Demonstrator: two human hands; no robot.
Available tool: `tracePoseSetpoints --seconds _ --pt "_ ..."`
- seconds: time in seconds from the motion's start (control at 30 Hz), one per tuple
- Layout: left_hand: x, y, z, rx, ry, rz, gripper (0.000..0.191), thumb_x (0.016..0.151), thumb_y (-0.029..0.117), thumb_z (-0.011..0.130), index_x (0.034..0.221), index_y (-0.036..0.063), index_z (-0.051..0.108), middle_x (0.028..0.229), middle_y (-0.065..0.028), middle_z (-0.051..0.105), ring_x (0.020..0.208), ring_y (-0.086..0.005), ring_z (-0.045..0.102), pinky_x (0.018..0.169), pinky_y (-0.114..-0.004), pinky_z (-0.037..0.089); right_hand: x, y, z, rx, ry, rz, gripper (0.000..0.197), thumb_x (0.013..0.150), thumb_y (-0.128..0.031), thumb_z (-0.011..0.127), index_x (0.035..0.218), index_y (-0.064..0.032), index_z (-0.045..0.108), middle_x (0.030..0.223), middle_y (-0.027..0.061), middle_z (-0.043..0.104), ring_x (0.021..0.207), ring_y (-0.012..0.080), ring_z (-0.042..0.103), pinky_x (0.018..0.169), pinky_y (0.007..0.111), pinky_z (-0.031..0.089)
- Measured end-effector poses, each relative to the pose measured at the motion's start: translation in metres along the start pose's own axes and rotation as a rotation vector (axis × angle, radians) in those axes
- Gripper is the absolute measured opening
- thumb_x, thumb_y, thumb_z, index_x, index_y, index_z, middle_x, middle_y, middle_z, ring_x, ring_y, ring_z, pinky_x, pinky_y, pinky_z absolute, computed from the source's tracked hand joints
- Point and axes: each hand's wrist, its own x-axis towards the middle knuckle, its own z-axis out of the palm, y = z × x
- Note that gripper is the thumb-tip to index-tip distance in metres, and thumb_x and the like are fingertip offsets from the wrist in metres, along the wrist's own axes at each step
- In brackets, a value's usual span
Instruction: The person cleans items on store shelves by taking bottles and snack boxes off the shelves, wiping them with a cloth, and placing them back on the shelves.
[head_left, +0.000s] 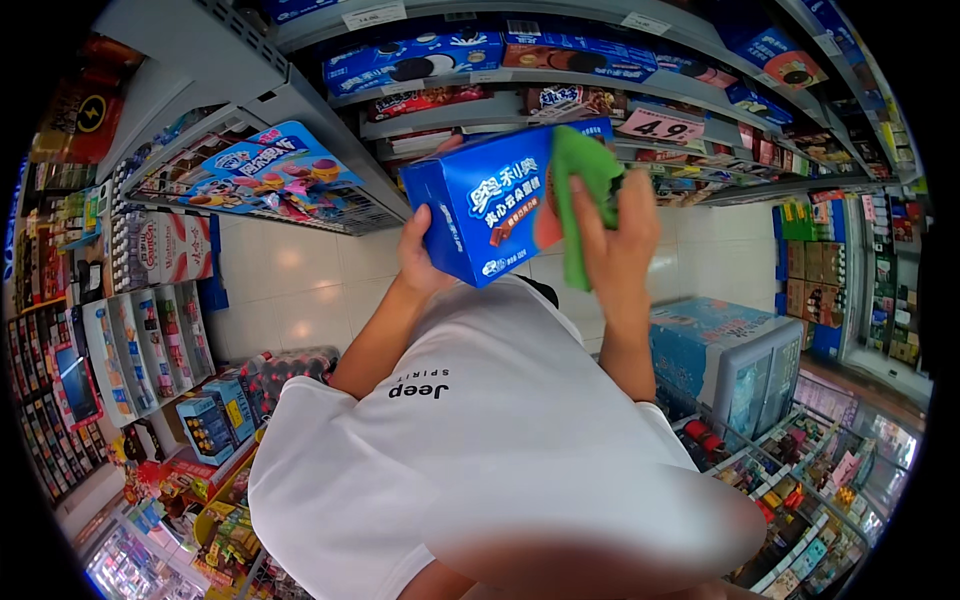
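A blue Oreo snack box is held up, tilted, in front of my chest. My left hand grips it by its left end, the thumb on the end face and some fingertips showing above the top edge. In my right hand is a green cloth, bunched between the fingers. The cloth lies against the right part of the box's front and hangs down past its lower edge. It covers some of the printed picture there.
Ahead are store shelves with Oreo boxes and a pink price card. A wire basket of snack packs juts out at the left. A blue chest freezer stands at the right on the tiled floor.
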Motion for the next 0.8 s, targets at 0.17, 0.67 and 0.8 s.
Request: tracePoseSetpoints --seconds 0.17,0.67,0.8 --pt "-0.004 0.005 -0.013 0.111 -0.005 -0.016 0.086 0.093 0.062 0.039 0.155 0.0056 0.018 0.153 -0.0145 0.035 0.134 -0.0283 0.045 0.109 -0.045 0.040 0.001 -0.033 -0.008 0.142 -0.137 -0.245 0.032 0.075 -0.013 0.077 0.105 -0.0064 0.067 0.083 0.0100 0.053 0.072 0.0275 0.057 0.060 0.037 0.046" --pt "0.007 0.010 -0.010 0.030 -0.081 0.040 0.107 0.081 0.061 0.065 0.155 0.0068 0.011 0.151 -0.0255 0.033 0.138 -0.0419 0.038 0.111 -0.057 0.036 0.010 0.022 -0.024 -0.023 0.147 0.092 0.030 0.080 -0.011 0.075 0.108 -0.0052 0.066 0.084 0.0110 0.052 0.073 0.0267 0.056 0.060 0.036 0.044" --pt "0.006 0.012 0.000 0.131 0.006 0.008 0.102 0.083 0.068 0.054 0.154 0.0059 0.015 0.150 -0.0236 0.034 0.138 -0.0411 0.038 0.111 -0.056 0.037 -0.006 -0.015 -0.022 0.124 -0.085 -0.130 0.032 0.077 -0.010 0.076 0.107 -0.0048 0.066 0.089 0.0116 0.055 0.075 0.0284 0.058 0.065 0.038 0.048"
